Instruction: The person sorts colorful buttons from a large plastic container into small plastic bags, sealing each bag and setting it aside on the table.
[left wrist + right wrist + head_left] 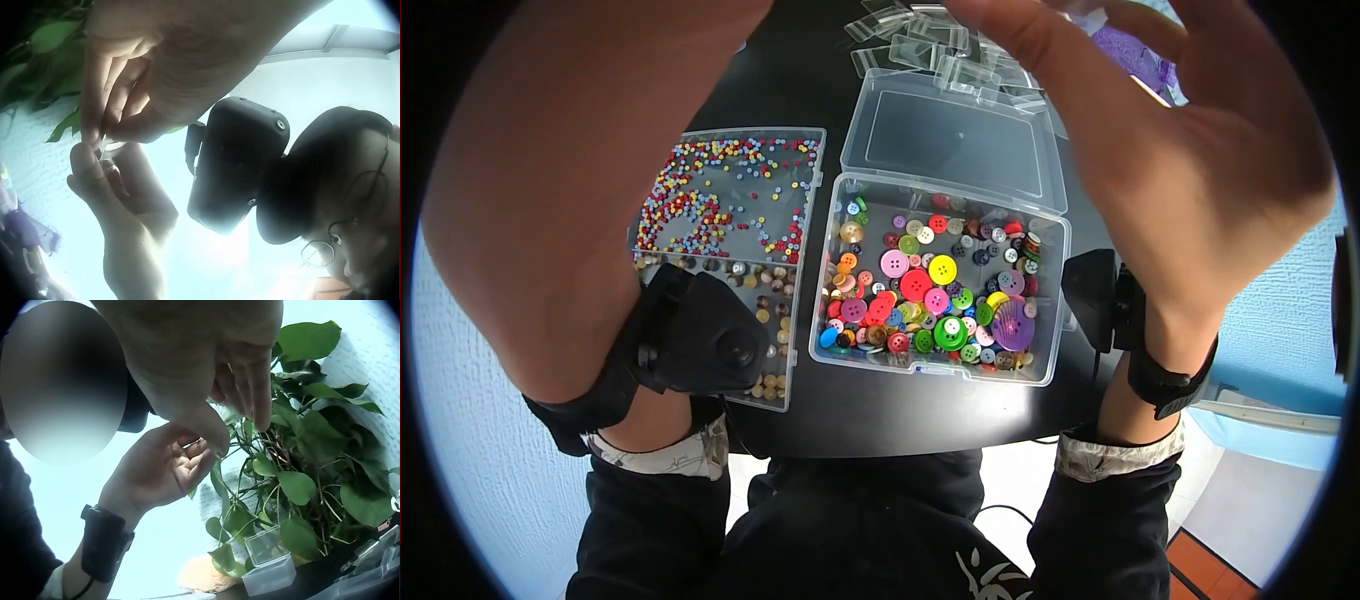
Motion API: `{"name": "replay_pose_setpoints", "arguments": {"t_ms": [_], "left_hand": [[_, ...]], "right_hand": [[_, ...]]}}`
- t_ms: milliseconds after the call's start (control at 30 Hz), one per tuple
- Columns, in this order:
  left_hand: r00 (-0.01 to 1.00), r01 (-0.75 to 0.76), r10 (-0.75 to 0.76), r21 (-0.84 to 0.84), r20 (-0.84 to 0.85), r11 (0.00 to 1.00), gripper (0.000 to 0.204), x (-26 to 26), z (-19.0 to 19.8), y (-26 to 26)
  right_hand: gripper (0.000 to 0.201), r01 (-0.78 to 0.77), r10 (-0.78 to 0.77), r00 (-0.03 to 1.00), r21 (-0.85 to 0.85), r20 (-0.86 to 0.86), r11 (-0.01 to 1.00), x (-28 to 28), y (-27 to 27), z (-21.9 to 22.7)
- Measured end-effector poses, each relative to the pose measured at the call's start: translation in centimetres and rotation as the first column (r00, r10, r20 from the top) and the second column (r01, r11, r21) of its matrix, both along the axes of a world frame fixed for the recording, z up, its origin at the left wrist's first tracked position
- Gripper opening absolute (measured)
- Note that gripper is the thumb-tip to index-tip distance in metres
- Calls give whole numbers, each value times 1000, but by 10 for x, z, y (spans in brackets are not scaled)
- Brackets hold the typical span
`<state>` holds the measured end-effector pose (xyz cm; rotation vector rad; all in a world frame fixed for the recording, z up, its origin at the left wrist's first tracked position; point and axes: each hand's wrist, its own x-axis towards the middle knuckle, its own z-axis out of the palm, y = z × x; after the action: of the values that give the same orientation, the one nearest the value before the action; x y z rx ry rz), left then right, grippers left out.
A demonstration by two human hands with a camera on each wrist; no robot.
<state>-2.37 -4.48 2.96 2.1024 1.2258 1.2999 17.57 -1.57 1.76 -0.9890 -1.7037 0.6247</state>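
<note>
Both hands are raised above the table and meet at their fingertips. In the left wrist view, my left hand (144, 81) comes from above, its thumb and fingers pinching a small clear piece (111, 149). My right hand (128, 219) holds the same piece from below, between thumb and fingers. Most of the piece is hidden by the fingers, and I cannot tell its kind. In the head view my right hand (1190, 190) is at the upper right, while the left hand is beyond the top edge. A clear box of colourful buttons (915, 285) lies open below.
Left of the button box is a divided clear case (820, 165) with small beads. Small clear boxes (915, 50) are heaped at the back. A leafy plant (300, 481) stands beyond, beside a small open clear box (269, 575). A purple bundle (1130, 55) lies at the back right.
</note>
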Motion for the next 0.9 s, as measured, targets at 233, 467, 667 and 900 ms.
{"name": "replay_pose_setpoints", "arguments": {"t_ms": [233,467,667,900], "left_hand": [[1000,6,-5,-29,18,1000,18,-15,2,-1],[999,20,-18,-65,27,998,17,1,6,9],[999,33,-29,-92,40,995,17,2,9,8],[998,37,-30,-126,57,991,17,-1,12,12]], "right_hand": [[33,-2,2,1000,19,11,1000,-1,3,1],[34,3,-3,1000,31,12,1000,15,1,8],[35,8,-9,1000,44,19,999,4,9,6],[36,2,-4,1000,58,27,998,7,8,8]]}}
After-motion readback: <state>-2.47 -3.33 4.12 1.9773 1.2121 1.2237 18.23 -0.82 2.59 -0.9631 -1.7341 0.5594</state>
